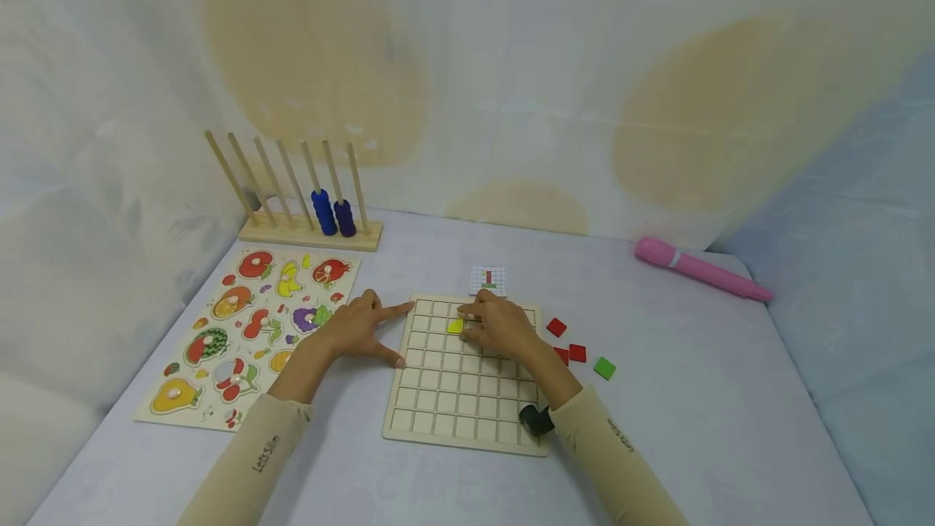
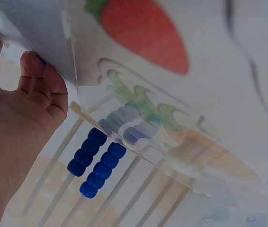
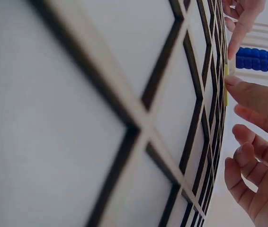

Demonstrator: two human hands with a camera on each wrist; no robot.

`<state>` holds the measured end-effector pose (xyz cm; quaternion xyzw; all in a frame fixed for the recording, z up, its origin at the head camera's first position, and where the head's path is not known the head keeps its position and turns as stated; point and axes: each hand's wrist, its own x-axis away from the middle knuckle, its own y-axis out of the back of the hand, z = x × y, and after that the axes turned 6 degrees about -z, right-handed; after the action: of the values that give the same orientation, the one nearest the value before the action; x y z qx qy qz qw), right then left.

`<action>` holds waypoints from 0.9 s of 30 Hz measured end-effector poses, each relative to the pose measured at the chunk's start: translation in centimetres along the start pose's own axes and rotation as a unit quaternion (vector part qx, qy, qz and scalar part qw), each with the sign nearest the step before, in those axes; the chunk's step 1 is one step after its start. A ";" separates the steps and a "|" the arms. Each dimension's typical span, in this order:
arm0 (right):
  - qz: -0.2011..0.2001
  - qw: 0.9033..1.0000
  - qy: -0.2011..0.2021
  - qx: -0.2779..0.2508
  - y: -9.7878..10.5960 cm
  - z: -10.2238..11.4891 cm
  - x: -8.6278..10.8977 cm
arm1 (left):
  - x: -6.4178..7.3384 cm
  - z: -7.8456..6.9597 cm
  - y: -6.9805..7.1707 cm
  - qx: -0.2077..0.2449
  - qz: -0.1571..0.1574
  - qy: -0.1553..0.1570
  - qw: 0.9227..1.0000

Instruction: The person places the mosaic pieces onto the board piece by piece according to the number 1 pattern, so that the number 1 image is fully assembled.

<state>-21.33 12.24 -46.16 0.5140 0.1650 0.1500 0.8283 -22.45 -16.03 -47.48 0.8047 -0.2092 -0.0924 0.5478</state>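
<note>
A pale wooden grid board [image 1: 427,446] lies on the table. My left hand [image 1: 356,327] is at its left side, thumb and forefinger spread and touching the edge. In the left wrist view that hand [image 2: 22,101] has its other fingers bent. Near the board's top sits a yellow square tile [image 1: 455,326]. My right hand [image 1: 506,329] reaches over the grid and pinches the tile between thumb and forefinger. The right wrist view shows the thumb [image 3: 252,94] against the yellow tile [image 3: 226,85], seen nearly edge-on.
Right of the board lie red tiles [image 1: 577,353] and a green tile [image 1: 605,368]. A small pattern card [image 1: 478,278] is above it. At left are a fruit puzzle board [image 1: 175,364] and a peg rack [image 1: 310,240] with blue beads. A pink wand-shaped object [image 1: 704,270] lies far right.
</note>
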 end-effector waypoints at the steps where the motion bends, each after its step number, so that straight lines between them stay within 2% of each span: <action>1: 0.000 1.000 0.001 0.004 0.1 0.0 0.1 | 0.0 0.0 0.0 0.000 -0.001 -0.001 1.000; 12: -0.005 0.998 -0.039 -0.042 1.4 -1.2 1.2 | 0.0 -0.1 0.2 0.001 0.000 0.001 1.000; 17: -0.005 0.995 -0.058 -0.082 2.2 -2.0 1.9 | 0.0 -0.2 0.2 0.006 0.001 0.006 1.000; 27: -0.028 0.989 -0.087 -0.118 4.0 -3.9 3.7 | 0.0 -0.2 0.2 0.006 0.002 0.003 1.000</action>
<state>-20.01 18.59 -44.67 0.4186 0.0875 0.1001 0.8984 -22.42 -15.96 -47.24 0.8081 -0.2096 -0.0880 0.5433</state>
